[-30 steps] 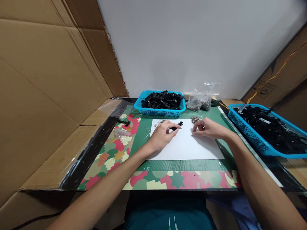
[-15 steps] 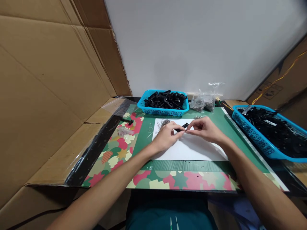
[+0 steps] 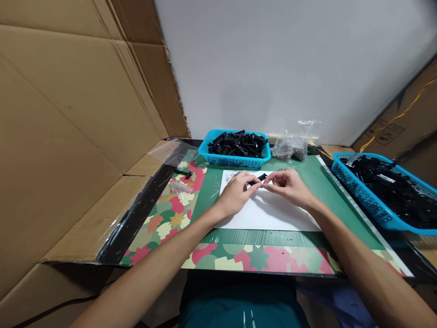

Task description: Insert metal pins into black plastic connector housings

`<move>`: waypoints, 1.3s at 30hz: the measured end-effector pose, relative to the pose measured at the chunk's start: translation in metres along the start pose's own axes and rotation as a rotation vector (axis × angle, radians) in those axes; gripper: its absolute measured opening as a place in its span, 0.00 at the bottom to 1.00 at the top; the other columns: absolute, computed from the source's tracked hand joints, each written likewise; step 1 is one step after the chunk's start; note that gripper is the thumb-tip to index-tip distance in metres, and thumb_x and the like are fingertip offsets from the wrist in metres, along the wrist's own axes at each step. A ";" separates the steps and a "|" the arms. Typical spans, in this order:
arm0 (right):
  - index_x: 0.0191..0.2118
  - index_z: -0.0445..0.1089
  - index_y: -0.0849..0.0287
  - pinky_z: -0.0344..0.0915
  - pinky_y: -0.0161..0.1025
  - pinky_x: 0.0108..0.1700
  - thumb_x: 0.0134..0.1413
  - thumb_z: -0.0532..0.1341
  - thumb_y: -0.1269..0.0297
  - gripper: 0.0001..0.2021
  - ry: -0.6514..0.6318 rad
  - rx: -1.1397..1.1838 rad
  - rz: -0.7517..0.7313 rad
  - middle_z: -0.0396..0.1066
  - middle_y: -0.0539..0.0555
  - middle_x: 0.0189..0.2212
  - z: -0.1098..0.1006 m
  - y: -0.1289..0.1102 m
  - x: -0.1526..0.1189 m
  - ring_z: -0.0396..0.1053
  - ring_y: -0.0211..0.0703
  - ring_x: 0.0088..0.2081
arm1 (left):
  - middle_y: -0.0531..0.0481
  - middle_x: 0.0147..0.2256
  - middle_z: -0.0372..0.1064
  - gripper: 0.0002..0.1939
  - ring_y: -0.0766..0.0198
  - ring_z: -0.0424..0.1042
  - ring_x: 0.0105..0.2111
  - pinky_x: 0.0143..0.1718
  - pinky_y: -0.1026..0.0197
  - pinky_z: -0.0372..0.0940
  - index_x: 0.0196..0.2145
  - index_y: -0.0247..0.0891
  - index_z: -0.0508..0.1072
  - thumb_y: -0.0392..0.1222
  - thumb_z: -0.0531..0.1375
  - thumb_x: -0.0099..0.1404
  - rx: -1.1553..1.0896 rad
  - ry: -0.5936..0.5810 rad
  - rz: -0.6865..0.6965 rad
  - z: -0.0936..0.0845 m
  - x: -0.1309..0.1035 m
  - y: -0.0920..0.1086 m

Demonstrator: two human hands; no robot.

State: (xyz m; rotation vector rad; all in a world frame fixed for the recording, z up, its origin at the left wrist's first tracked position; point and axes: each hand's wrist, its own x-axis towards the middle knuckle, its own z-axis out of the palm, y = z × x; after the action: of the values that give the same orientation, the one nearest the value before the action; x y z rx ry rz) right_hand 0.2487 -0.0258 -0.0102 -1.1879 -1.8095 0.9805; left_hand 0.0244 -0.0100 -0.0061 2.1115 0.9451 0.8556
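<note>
A small, slender black plastic part (image 3: 262,176), its far end slightly uneven in outline, sits pinched between the left hand's (image 3: 236,193) thumb and fingers over the white sheet (image 3: 273,215). The right hand (image 3: 288,187) is curled just beside it; whether it grips anything, I cannot tell.

Creased cardboard (image 3: 78,100), pale wall (image 3: 259,59), yellow wire (image 3: 363,146) — far right

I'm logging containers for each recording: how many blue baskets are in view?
2: the rear blue basket, beyond the white sheet, and the right-hand blue basket, partly cut off by the picture's edge. I see no sign of others hidden.
</note>
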 end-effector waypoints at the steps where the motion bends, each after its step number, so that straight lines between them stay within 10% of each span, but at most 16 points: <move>1: 0.36 0.79 0.61 0.42 0.38 0.28 0.59 0.68 0.43 0.22 0.000 -0.008 0.003 0.51 0.44 0.20 0.001 -0.001 0.000 0.46 0.36 0.25 | 0.48 0.42 0.73 0.09 0.58 0.72 0.41 0.42 0.58 0.64 0.42 0.39 0.80 0.43 0.60 0.75 0.010 0.001 -0.004 0.000 0.000 0.000; 13: 0.34 0.80 0.62 0.44 0.38 0.27 0.60 0.67 0.47 0.20 0.043 -0.063 -0.009 0.57 0.46 0.20 0.005 -0.002 -0.003 0.47 0.35 0.24 | 0.48 0.40 0.74 0.11 0.58 0.72 0.39 0.39 0.58 0.64 0.43 0.41 0.84 0.45 0.61 0.75 0.129 -0.011 -0.018 0.000 -0.004 0.002; 20: 0.32 0.78 0.64 0.44 0.37 0.25 0.52 0.70 0.48 0.20 0.132 -0.017 0.178 0.61 0.47 0.19 -0.014 0.005 -0.002 0.51 0.34 0.21 | 0.47 0.48 0.79 0.27 0.60 0.73 0.34 0.39 0.56 0.69 0.66 0.43 0.72 0.48 0.64 0.73 0.083 0.006 -0.091 0.003 -0.005 0.001; 27: 0.28 0.77 0.63 0.48 0.37 0.25 0.47 0.69 0.53 0.15 0.092 -0.157 0.245 0.63 0.49 0.19 -0.015 0.009 0.000 0.55 0.36 0.23 | 0.44 0.47 0.83 0.15 0.52 0.78 0.39 0.44 0.49 0.73 0.49 0.42 0.85 0.51 0.68 0.69 0.104 -0.040 -0.140 0.005 -0.006 0.003; 39: 0.25 0.78 0.63 0.49 0.38 0.25 0.47 0.67 0.58 0.12 0.096 -0.308 0.193 0.63 0.49 0.16 -0.005 0.010 0.004 0.55 0.36 0.22 | 0.45 0.45 0.84 0.17 0.52 0.79 0.38 0.45 0.48 0.74 0.48 0.43 0.86 0.53 0.69 0.67 0.067 -0.057 -0.139 0.007 -0.007 0.001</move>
State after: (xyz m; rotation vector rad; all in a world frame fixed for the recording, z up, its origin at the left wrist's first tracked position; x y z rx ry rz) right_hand 0.2561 -0.0181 -0.0162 -1.5950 -1.8385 0.7502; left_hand 0.0270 -0.0181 -0.0112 2.0878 1.0898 0.6993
